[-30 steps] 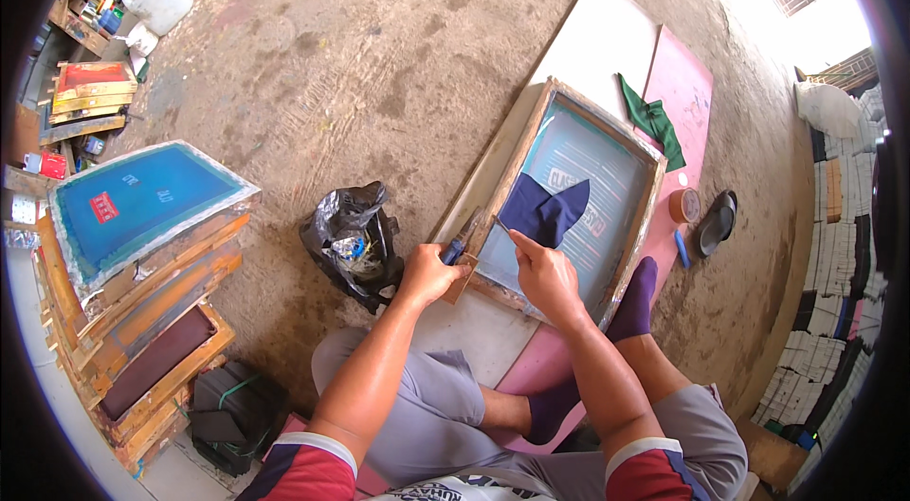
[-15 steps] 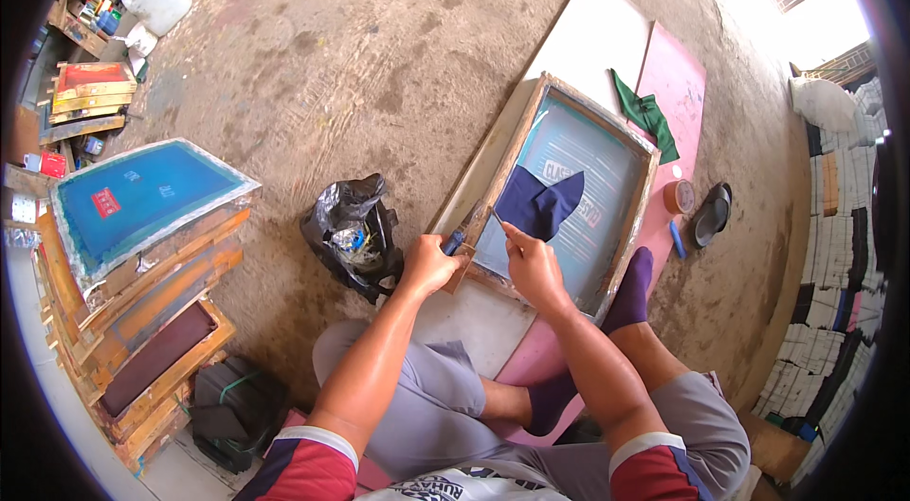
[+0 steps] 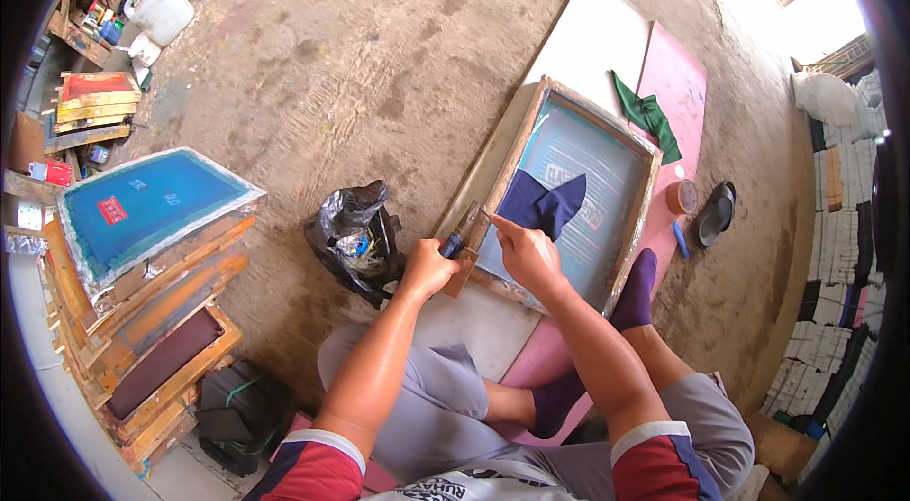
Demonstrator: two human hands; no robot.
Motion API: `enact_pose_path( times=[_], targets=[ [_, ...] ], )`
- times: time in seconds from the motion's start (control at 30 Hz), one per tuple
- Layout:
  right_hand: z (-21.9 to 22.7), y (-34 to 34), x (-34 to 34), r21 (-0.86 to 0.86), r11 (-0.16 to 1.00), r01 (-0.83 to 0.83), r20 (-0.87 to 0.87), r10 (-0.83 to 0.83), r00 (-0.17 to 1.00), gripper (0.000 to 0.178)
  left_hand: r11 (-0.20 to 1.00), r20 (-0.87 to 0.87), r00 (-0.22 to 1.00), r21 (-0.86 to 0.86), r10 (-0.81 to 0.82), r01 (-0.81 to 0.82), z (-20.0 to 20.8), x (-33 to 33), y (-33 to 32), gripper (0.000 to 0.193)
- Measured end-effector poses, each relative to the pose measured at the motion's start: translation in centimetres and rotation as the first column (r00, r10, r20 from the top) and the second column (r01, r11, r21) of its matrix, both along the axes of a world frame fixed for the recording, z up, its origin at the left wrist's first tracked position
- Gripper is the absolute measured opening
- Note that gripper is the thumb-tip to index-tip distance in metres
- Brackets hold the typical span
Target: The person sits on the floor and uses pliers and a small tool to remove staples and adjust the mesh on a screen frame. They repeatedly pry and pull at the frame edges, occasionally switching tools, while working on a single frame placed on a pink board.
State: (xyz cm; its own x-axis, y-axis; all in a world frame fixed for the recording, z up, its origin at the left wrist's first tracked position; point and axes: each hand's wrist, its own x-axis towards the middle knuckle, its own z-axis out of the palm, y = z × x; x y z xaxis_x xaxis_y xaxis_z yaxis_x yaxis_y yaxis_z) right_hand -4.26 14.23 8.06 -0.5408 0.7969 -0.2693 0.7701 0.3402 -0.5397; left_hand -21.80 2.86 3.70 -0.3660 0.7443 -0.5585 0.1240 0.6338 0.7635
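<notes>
My left hand (image 3: 432, 268) is closed around a brown flat strip (image 3: 458, 281) with a dark blue, rod-like part against it. The strip stands up at the lower left corner of a wooden screen frame (image 3: 518, 136). At the strip's upper end is my right hand (image 3: 533, 256), its index finger stretched toward the tip and the other fingers curled; whatever they hold is hidden. A folded navy cloth (image 3: 545, 205) lies on the frame's blue-grey mesh (image 3: 590, 160), just beyond my right hand.
Under the frame are a white board (image 3: 595, 32) and a pink board (image 3: 684, 89), with a green cloth (image 3: 648, 118) and a tape roll (image 3: 680, 197). A black plastic bag (image 3: 365, 255) stands left of my left hand. Stacked screens (image 3: 161, 202) fill the left side; a black sandal (image 3: 714, 215) lies right.
My right index finger has shifted slightly left and up, onto the upper end of the brown strip. The left hand keeps its hold on the strip.
</notes>
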Motion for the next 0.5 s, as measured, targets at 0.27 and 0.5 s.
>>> enact_pose_path(
  times=[0.27, 0.5],
  targets=[
    [1.7, -1.5, 2.2, -0.009, 0.996, 0.089, 0.010, -0.089, 0.996, 0.038, 0.999, 0.029, 1.000, -0.044, 0.009, -0.008, 1.8, -0.1, 0.4, 0.037],
    [2.0, -1.6, 1.8, 0.018, 0.995, 0.099, 0.031, -0.100, 0.995, 0.039, 1.000, 0.003, 1.000, -0.017, -0.012, 0.013, 1.4, 0.0, 0.4, 0.035]
  ],
)
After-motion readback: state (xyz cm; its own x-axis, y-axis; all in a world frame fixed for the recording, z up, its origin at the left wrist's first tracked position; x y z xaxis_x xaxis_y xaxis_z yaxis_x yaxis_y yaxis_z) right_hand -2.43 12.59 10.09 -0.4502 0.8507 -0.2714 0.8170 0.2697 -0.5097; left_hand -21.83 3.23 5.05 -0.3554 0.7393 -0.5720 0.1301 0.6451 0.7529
